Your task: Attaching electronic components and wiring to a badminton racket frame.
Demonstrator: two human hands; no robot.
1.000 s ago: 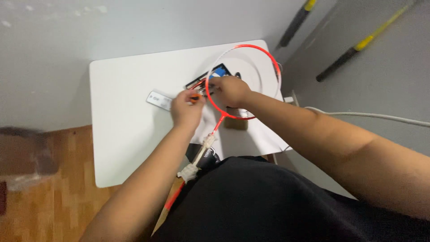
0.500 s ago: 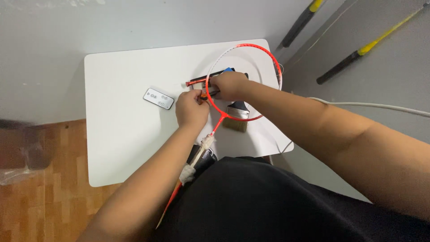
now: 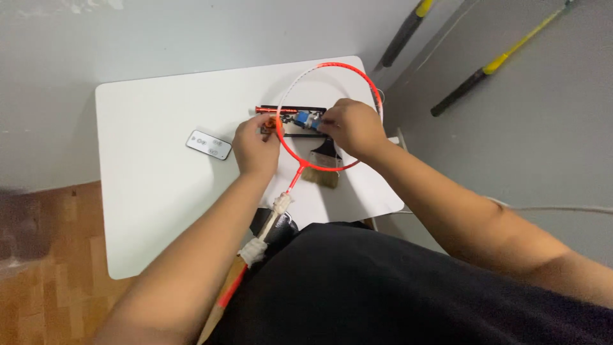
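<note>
A red badminton racket (image 3: 332, 118) lies head-up on the white bench (image 3: 159, 198), its frame over a black tool holder (image 3: 294, 121). The left hand (image 3: 255, 145) pinches the frame's left edge; the right hand (image 3: 350, 124) closes on a small blue part (image 3: 300, 119) inside the hoop. This looks like string fitting, needing steady fingers; a brush (image 3: 322, 169) and white remote (image 3: 209, 145) lie near.

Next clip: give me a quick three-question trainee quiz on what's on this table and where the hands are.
1. True or false: the red racket lies flat on the white table.
2. Which lies apart from both hands? A) paintbrush B) small white remote C) racket
3. Which hand rests over the racket's hoop?

Key:
1. True.
2. B.
3. The right hand; the left hand sits just outside the rim.
</note>
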